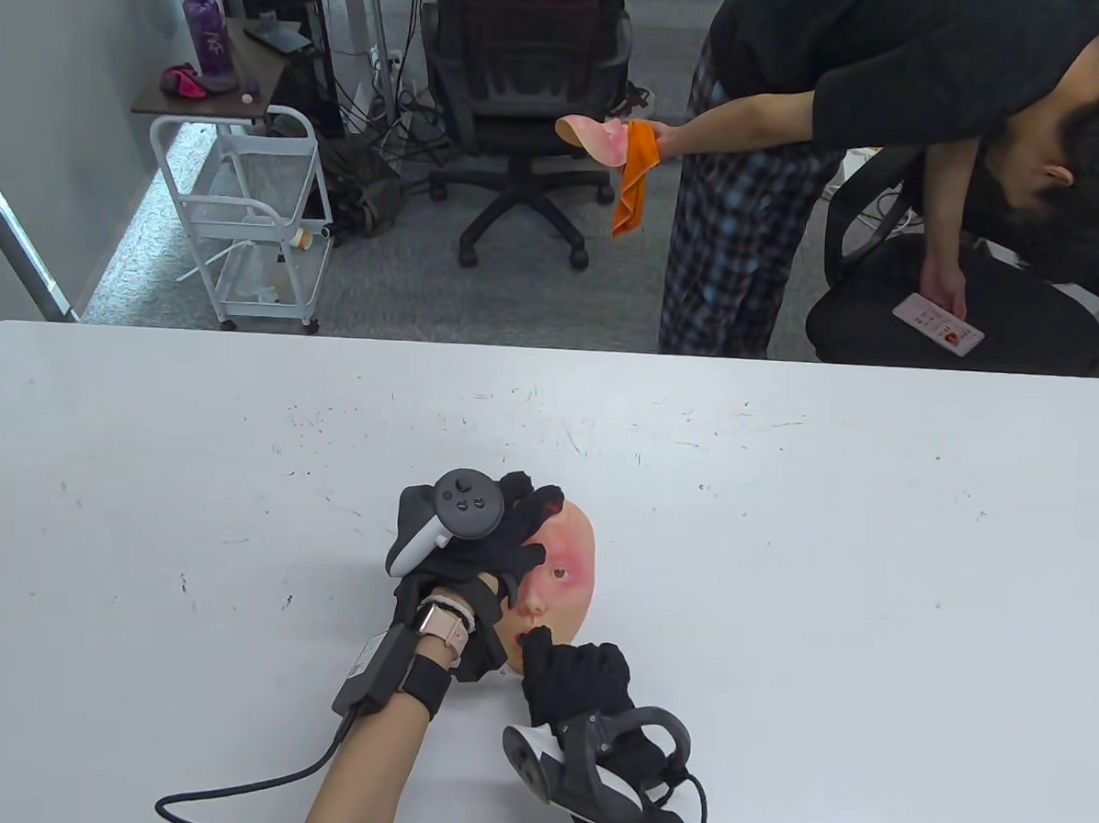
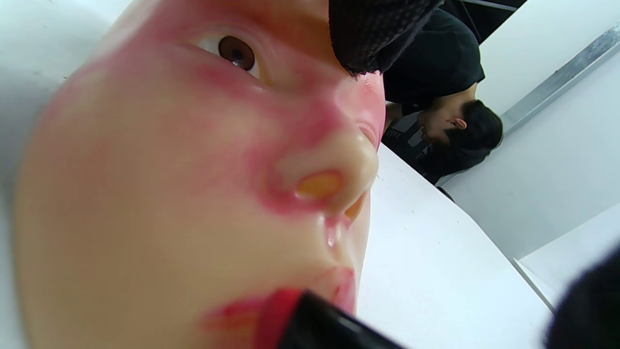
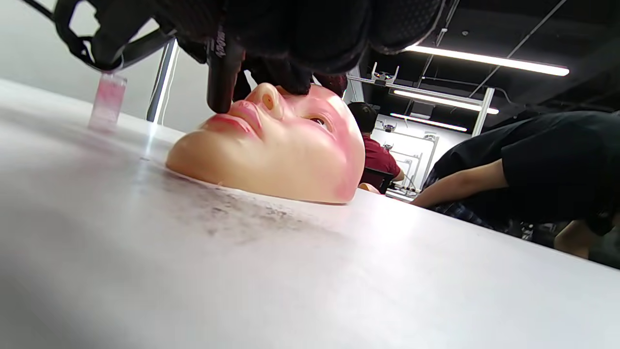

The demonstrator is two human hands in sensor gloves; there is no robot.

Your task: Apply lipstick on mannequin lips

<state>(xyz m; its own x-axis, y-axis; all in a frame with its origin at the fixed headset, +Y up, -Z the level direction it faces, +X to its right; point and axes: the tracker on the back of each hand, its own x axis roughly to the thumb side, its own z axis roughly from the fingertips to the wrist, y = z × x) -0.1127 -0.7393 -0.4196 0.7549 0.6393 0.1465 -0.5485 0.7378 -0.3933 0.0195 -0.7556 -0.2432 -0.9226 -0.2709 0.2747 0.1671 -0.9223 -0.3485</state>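
Lipstick: the lipstick (image 3: 220, 77) stands nearly upright in the right hand (image 1: 581, 684), its dark tube coming down out of the curled fingers (image 3: 290, 43); its red tip (image 2: 273, 315) sits on the mannequin lips (image 3: 237, 118).
Mannequin lips: they lie directly under the right fingers, already streaked red at the near corner in the left wrist view; how far the colour runs across them cannot be told.
Mannequin face: the face (image 1: 559, 582) lies on its back on the desk (image 1: 782, 534), chin toward the person, with pink smears over cheek and nose.
Left hand: the left hand (image 1: 478, 555) lies spread over the far side of the face, its fingers (image 2: 373, 34) pressing around the brow and steadying it; they hold nothing.
Right hand: closed round the lipstick tube just above the mouth.
Step in hand: judged from the contact, the colour is being laid on the lips, so the task is in its main stroke.
Next move calls for: a light, even drag of the tip along the lip line, with the left fingers keeping the face from sliding, and care not to stray onto the chin or under the nose.
Around: beyond the desk a person bends over a chair (image 1: 959, 313).
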